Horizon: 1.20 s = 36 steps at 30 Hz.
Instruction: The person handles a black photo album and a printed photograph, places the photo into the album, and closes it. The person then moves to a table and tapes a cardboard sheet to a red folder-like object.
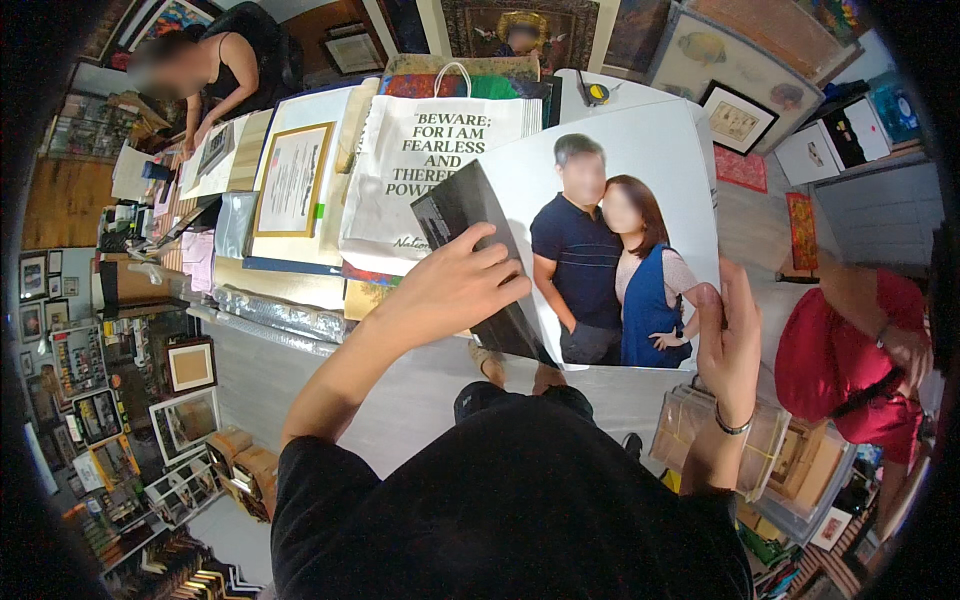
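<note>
A large glossy photo print [570,300] of two people on a pale background is held up in front of me, tilted. My right hand [732,335] grips its right edge, thumb in front and fingers behind. A glossy black sheet or strip [462,205] runs along the print's left side; whether it is part of the print I cannot tell. My left hand [455,280] lies across this black strip, fingers bent over it and its thumb side hidden. Behind the print, a white paper bag [400,150] with printed text lies on the work table.
A gold-framed document [292,180] and flat boards lie on the table to the left. A yellow-black tape measure [597,95] rests at the far edge. One person [235,65] works at far left; another in red [850,350] is close at right. Plastic-wrapped frames [720,440] stand below my right hand.
</note>
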Each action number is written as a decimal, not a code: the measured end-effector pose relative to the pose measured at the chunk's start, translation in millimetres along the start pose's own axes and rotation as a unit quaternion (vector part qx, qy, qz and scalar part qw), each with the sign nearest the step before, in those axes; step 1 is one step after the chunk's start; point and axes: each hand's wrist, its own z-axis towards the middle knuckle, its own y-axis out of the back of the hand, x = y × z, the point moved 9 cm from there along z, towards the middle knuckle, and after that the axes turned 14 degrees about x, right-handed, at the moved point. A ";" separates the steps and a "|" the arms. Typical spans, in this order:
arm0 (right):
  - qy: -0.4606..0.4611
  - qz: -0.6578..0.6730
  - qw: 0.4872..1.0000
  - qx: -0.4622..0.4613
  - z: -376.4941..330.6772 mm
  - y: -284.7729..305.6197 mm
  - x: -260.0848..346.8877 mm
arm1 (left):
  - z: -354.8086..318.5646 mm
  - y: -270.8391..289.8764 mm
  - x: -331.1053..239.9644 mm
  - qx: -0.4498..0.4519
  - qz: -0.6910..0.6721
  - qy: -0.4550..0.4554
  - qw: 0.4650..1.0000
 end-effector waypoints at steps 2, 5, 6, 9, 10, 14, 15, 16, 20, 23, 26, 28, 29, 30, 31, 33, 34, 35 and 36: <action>-0.006 -0.039 0.999 -0.002 -7.0 3.3 13.3 | -0.1 6.9 -2.7 -0.023 0.008 0.007 1.000; -0.010 -0.084 0.996 0.001 -13.3 7.0 30.7 | 2.4 10.5 -5.4 0.006 0.016 0.005 1.000; -0.010 -0.085 0.996 0.010 -13.3 7.7 36.3 | 3.2 9.9 -5.7 0.027 0.018 0.003 0.999; -0.028 -0.089 0.995 0.030 -15.7 7.7 48.2 | -0.1 16.1 -11.1 0.002 0.024 -0.014 1.000; -0.038 -0.090 0.995 0.035 -15.4 7.4 50.0 | -0.8 16.8 -12.7 -0.004 0.023 -0.018 1.000; -0.030 -0.093 0.995 0.024 -16.8 9.4 59.7 | -3.7 18.8 -18.3 -0.023 0.021 -0.028 0.999; -0.022 -0.096 0.995 0.021 -17.4 9.8 62.9 | -4.3 20.0 -19.3 -0.028 0.022 -0.029 0.999; -0.014 -0.098 0.995 0.018 -18.3 9.3 65.4 | -5.4 20.5 -21.0 -0.025 0.024 -0.030 0.999; -0.028 -0.113 0.992 0.039 -19.6 6.8 75.5 | -9.3 21.2 -27.1 -0.016 0.040 -0.034 0.999; -0.034 -0.137 0.988 0.059 -22.1 4.5 86.7 | -13.3 21.3 -32.3 -0.016 0.051 -0.038 0.998; -0.012 -0.151 0.987 0.060 -25.6 3.7 97.7 | -13.6 24.9 -37.2 -0.002 0.049 -0.040 0.998; 0.008 -0.154 0.986 0.058 -28.3 2.2 103.4 | -14.2 27.0 -40.5 0.003 0.038 -0.040 0.998; 0.014 -0.165 0.985 0.055 -29.4 0.9 105.6 | -15.2 27.6 -42.3 0.001 0.031 -0.041 0.999; 0.020 -0.174 0.983 0.051 -29.6 -0.8 107.5 | -16.4 28.1 -43.8 -0.001 0.024 -0.042 0.999; 0.027 -0.184 0.981 0.048 -28.8 -0.4 109.6 | -16.5 29.3 -44.8 0.003 0.019 -0.042 0.999; 0.020 -0.167 0.984 0.066 -23.8 0.6 109.0 | -17.3 30.6 -46.0 0.012 0.009 -0.043 0.999; 0.009 -0.162 0.984 0.075 -25.5 1.4 106.9 | -17.8 29.9 -49.3 0.003 0.016 -0.050 0.999; 0.018 -0.153 0.986 0.065 -24.9 2.6 107.4 | -19.7 28.7 -48.5 -0.005 0.023 -0.057 0.998; 0.027 -0.143 0.988 0.056 -22.0 1.5 106.7 | -22.5 27.4 -48.3 -0.013 0.029 -0.064 0.997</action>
